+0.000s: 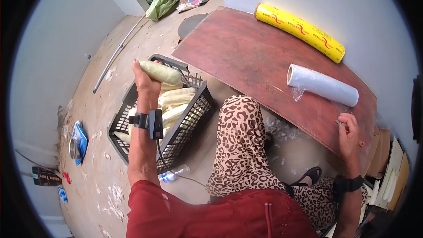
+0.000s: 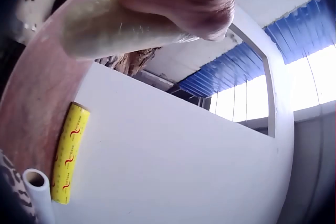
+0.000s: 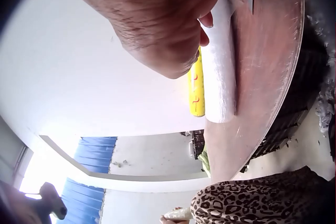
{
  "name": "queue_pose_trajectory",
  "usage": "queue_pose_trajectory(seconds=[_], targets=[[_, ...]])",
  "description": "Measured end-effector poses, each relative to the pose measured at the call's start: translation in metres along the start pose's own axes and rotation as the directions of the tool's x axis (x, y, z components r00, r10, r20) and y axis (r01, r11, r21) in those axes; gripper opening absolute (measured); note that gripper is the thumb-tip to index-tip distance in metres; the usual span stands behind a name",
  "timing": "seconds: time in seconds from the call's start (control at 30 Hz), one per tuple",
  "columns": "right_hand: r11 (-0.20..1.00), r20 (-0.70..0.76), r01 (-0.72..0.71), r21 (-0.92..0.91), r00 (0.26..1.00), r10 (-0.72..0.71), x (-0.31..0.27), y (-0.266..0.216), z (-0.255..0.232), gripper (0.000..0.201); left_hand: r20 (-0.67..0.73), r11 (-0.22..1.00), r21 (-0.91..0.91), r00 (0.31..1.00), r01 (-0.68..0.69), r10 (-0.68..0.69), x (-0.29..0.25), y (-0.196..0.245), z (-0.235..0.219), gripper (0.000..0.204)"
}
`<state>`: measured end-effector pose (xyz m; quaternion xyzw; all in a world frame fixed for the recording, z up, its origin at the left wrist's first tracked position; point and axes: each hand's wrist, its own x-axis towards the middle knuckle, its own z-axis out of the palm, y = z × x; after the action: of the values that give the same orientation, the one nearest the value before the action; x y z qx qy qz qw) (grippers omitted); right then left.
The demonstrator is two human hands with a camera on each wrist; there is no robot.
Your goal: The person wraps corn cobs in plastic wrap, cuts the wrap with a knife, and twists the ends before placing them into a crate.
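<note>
I can't identify the tiny grey thing [image 1: 338,122] in the right hand [image 1: 349,135]; the left forearm [image 1: 142,152] partly hides the black plastic basket [image 1: 188,128].

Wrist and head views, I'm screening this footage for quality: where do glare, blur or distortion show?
Head: dark round border, red board bowed by the lens, yellow roll's large lettering distinct. Left wrist: window blown white, held vegetable soft-edged. Right wrist: window glare lower left, dark corners.
</note>
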<state>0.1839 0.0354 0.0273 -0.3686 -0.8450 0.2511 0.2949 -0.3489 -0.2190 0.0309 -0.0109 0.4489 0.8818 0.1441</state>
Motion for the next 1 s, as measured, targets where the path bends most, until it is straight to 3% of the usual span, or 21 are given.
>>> queue_pose_trajectory(seconds=[0.1,0.2,0.3,0.37,0.43,0.53,0.67,0.77,0.93,1.0], targets=[[0.999,0.048,0.024,-0.043,0.999,-0.022,0.000,0.001,0.002,0.012,-0.198,0.997,-0.065,0.980,-0.052,0.038,0.029,-0.021,-0.080,0.052],[0.996,0.078,0.044,-0.078,0.996,-0.038,0.001,0.000,0.005,0.013,-0.336,0.983,-0.174,0.935,0.060,-0.117,0.032,-0.044,-0.128,0.061],[0.993,0.101,0.062,-0.104,0.993,-0.052,0.001,0.004,0.006,0.014,-0.322,0.946,-0.296,0.919,0.130,-0.227,0.039,-0.067,-0.158,0.066],[0.984,0.112,0.116,-0.136,0.989,-0.101,0.002,0.009,0.008,0.014,-0.310,0.952,-0.251,0.917,0.177,-0.252,0.050,-0.089,-0.186,0.066],[0.986,0.114,0.102,-0.133,0.990,-0.087,0.002,0.007,0.009,0.014,-0.334,0.932,-0.279,0.886,0.232,-0.320,0.043,-0.090,-0.177,0.062],[0.986,0.106,0.094,-0.137,0.991,-0.079,0.002,0.005,0.009,0.014,-0.241,0.918,-0.252,0.899,0.307,-0.366,0.037,-0.099,-0.183,0.057],[0.986,0.116,0.094,-0.136,0.990,-0.078,0.002,0.006,0.010,0.014,-0.265,0.865,-0.085,0.826,0.494,-0.497,-0.001,-0.098,-0.162,0.051],[0.984,0.122,0.106,-0.145,0.989,-0.088,0.003,0.004,0.012,0.014,-0.251,0.815,-0.092,0.779,0.571,-0.574,0.008,-0.105,-0.184,0.048],[0.984,0.129,0.122,-0.127,0.986,-0.106,0.004,0.000,0.011,0.014,-0.335,0.712,-0.031,0.664,0.702,-0.669,0.001,-0.099,-0.175,0.045],[0.984,0.125,0.124,-0.128,0.986,-0.108,0.004,-0.002,0.010,0.014,-0.370,0.574,0.446,0.725,0.687,-0.580,-0.007,-0.095,-0.179,0.025]])
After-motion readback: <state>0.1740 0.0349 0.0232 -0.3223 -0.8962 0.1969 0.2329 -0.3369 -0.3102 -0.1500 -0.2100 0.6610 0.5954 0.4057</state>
